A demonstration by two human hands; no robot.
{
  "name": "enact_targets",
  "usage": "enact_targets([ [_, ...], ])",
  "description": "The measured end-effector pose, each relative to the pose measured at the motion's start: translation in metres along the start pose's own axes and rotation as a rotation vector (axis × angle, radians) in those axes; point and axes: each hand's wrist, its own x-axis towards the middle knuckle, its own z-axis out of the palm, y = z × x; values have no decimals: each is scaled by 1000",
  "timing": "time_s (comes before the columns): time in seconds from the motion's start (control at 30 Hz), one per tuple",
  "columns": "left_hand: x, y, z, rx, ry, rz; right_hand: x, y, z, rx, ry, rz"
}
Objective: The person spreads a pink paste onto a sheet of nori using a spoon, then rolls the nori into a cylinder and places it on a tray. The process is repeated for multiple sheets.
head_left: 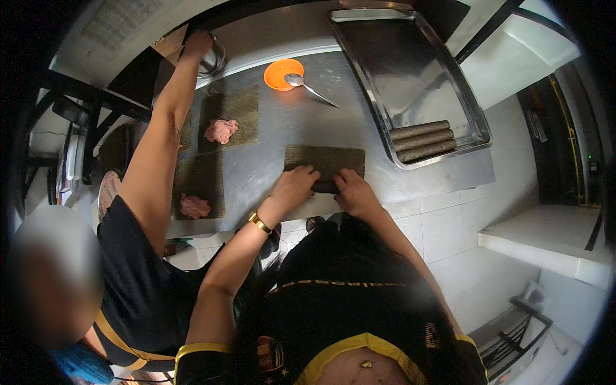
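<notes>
A dark green seaweed sheet [327, 160] lies on the metal table in front of me. Its near edge is rolled into a thick dark fold. My left hand [297, 187], below a gold wristwatch, curls over the left end of that fold. At the right end, my right hand [355, 192] grips it with bent fingers. Whatever is inside the fold is hidden. To the left, two more seaweed sheets each carry a lump of pink paste, one lump [221, 131] farther off and the other lump [194, 206] near the table edge.
A metal tray [410, 70] at the right holds several finished dark rolls [423, 140]. An orange bowl [283, 74] with a metal spoon [311, 88] stands at the back. At my left, a co-worker's arm [168, 128] reaches to a metal pot [215, 59].
</notes>
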Motion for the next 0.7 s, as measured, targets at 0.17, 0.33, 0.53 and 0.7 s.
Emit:
enact_targets([
  [0.17,1,12,-1,-34,-164,-95,3,3,8,-29,-33,-61],
  [0.33,-12,20,-2,-50,-22,-135,8,2,2,-62,-72,-97],
  [0.53,-20,13,4,-11,7,-170,8,3,7,-58,10,-178],
  [0.7,-23,15,-1,-36,-13,-175,6,3,2,-47,-91,-127],
])
